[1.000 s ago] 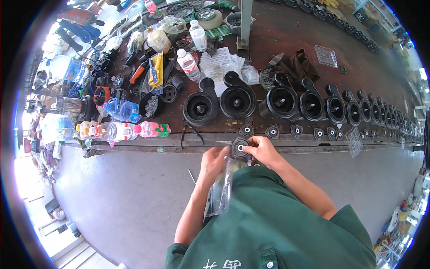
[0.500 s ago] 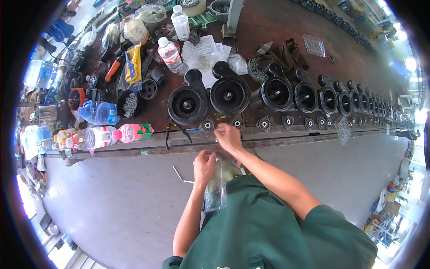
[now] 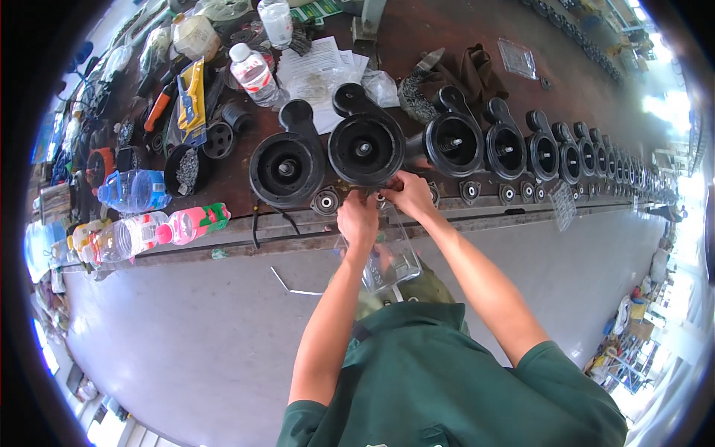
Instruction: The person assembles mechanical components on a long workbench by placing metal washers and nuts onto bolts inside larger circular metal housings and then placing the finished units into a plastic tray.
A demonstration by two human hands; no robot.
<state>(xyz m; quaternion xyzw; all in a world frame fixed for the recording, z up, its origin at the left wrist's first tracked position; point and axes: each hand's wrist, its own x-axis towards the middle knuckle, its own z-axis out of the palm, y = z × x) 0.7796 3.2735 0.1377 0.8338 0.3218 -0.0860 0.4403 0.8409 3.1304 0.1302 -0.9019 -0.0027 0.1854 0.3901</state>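
Note:
Both hands meet at the bench's front edge, below the second black round housing [image 3: 365, 147]. My left hand [image 3: 359, 220] is closed on the clear plastic bag [image 3: 395, 261], which hangs down in front of my lap. Close beside it, my right hand [image 3: 411, 197] has its fingers pinched together; what they hold is too small to make out. Between the fingertips shows part of a small flanged bearing [image 3: 382, 202]. Another flanged bearing [image 3: 325, 201] lies just left of my left hand, below the first black housing [image 3: 287, 168].
More black housings [image 3: 505, 150] and flanged bearings [image 3: 470, 191] run in rows to the right. Pliers [image 3: 277, 216], a pink-capped bottle [image 3: 195, 223] and a dark cup of small metal parts [image 3: 186, 170] lie left. Behind are papers [image 3: 316, 71] and a white-capped bottle [image 3: 255, 73].
My left hand has risen to the bench edge with the bag, joining my right hand. My right hand has moved slightly right and farther in, onto the second bearing. The view has shifted.

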